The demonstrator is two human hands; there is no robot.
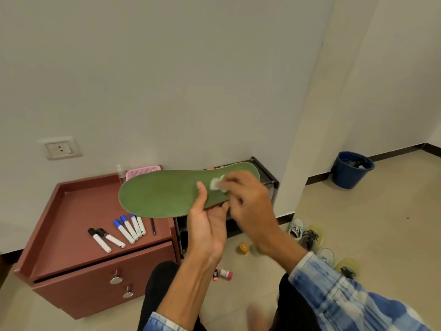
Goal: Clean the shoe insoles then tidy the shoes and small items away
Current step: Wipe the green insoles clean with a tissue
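- red-brown cabinet [78, 211] on the left, a bunch of markers [117, 231] lying on top
- clear spray bottle [120, 174] and pink basket [143, 172] at the back of it, the basket mostly hidden behind the insole
- green insole [167, 194] is held up in the air over the cabinet's right edge, wide toe end pointing left
- left hand [207, 225] grips it from below: thumb on top, fingers tucked under and mostly out of sight
- right hand [250, 206] pinches a small white wad [217, 182] against the insole's narrower end; it's blurry, so can't tell cloth or cotton
- black shoe rack [267, 177] behind the hands, mostly covered
- on the floor, an orange-lidded jar [244, 248] and shoes [307, 235], some cut off by the right sleeve
- blue bucket [352, 169] far right, contents hard to make out
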